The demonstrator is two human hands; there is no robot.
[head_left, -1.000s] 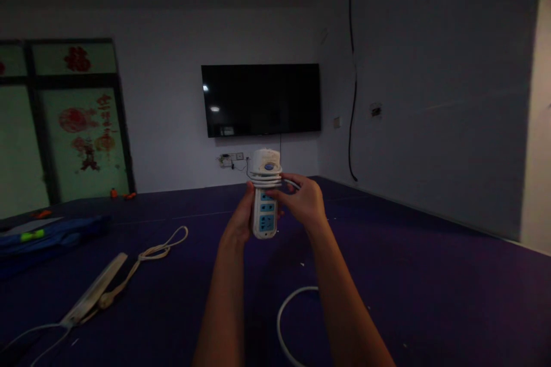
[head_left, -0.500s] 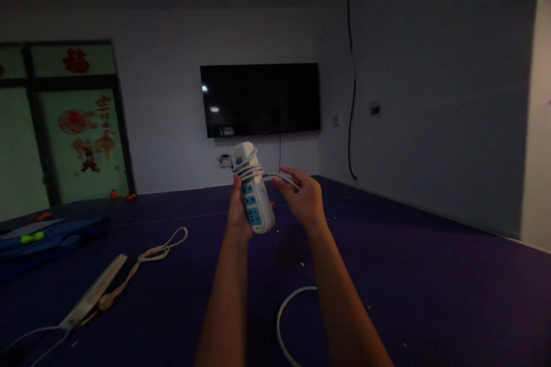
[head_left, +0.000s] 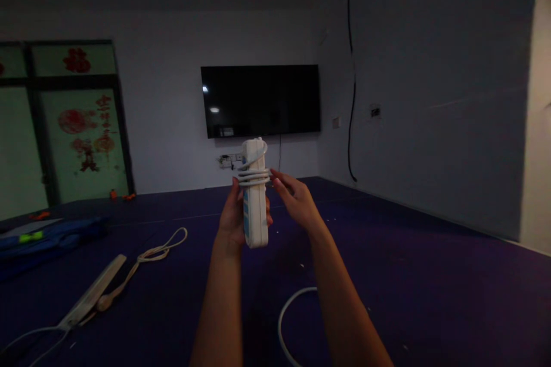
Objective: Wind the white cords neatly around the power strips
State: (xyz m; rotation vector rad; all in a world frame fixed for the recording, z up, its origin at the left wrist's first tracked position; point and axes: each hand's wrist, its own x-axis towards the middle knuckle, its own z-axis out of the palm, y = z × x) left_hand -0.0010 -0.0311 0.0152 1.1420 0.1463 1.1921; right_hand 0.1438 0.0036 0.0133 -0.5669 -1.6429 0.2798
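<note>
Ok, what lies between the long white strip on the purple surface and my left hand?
In the head view, a looped pale cord lies on the purple surface between the white strip and the left hand, which holds up the power strip.

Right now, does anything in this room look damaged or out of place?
Yes: a dark cable dangles down the right-hand wall, its lower end apparently attached to nothing. White scraps lie strewn on the purple surface. The held strip shows no clear damage, though the light is dim.

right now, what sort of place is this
Probably a room in a home: a wide, black flat-screen television hangs on the pale wall, and dark-framed, pale-green panes bear red decorations.
</note>
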